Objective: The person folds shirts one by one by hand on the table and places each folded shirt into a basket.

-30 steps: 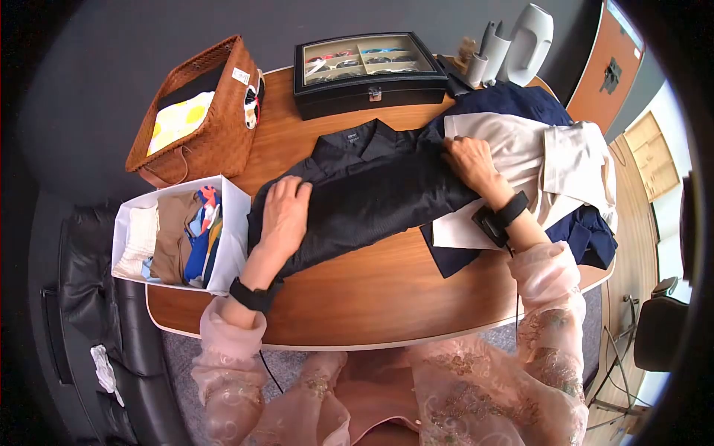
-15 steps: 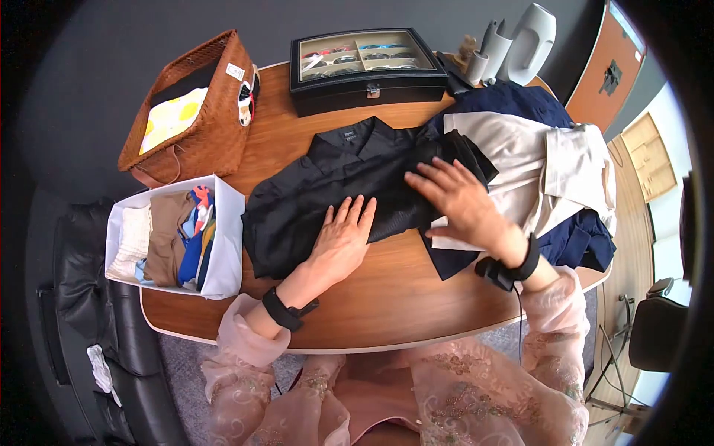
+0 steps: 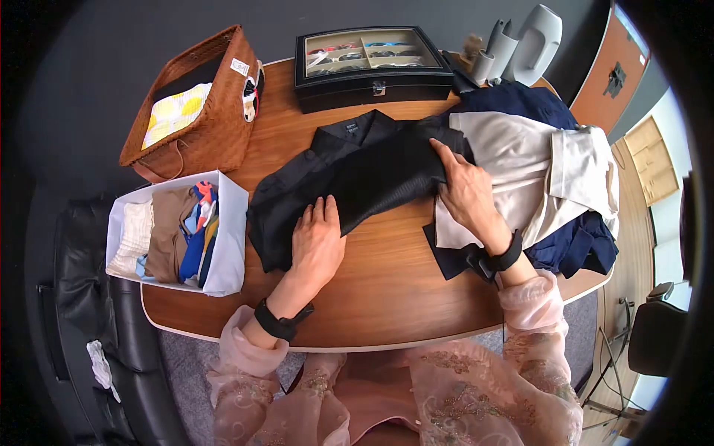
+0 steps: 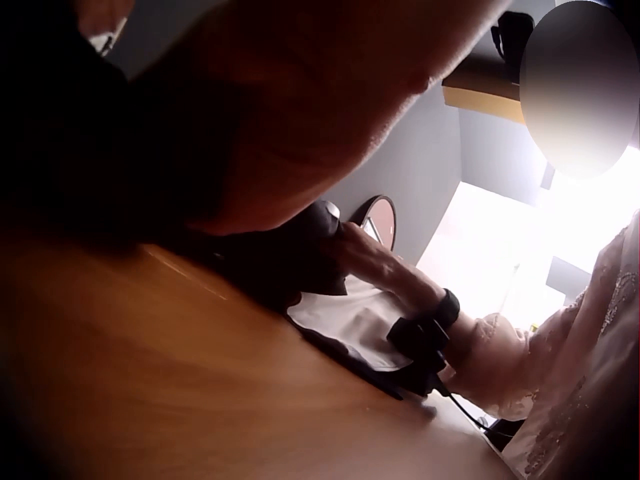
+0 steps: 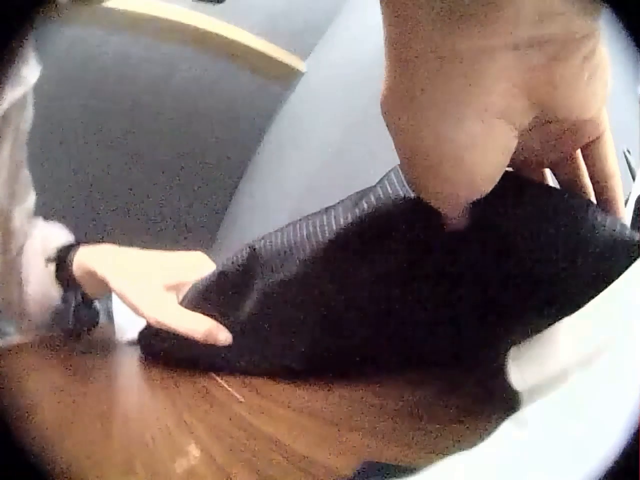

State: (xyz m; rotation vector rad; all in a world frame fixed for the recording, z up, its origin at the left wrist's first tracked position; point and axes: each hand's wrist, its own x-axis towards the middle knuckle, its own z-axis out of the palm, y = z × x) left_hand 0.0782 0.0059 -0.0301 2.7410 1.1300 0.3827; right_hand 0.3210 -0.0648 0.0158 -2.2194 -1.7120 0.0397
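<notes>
A black collared shirt (image 3: 379, 175), partly folded into a long band, lies across the wooden table. Its collar faces the far side. My left hand (image 3: 318, 241) rests on its near left part with fingers stretched over the cloth; in the right wrist view, that hand's thumb (image 5: 195, 322) lies along the near side of the fold. At the shirt's right end my right hand (image 3: 468, 189) grips the folded edge, its thumb (image 5: 455, 200) on the cloth and its fingers bent over the far side. Beside that hand lies a cream garment (image 3: 513, 163) on navy clothing (image 3: 573, 245).
On the left stand a white box (image 3: 230, 253) of folded clothes and a brown woven basket (image 3: 223, 126). A black glasses case (image 3: 372, 93) with a clear lid sits at the back. Grey-white appliances (image 3: 534, 48) stand at the back right.
My left hand has moved from the shirt's left end toward its middle, then slightly back left. The right hand lifted off the bunched right end and now holds it, with the fold lying smoother.
</notes>
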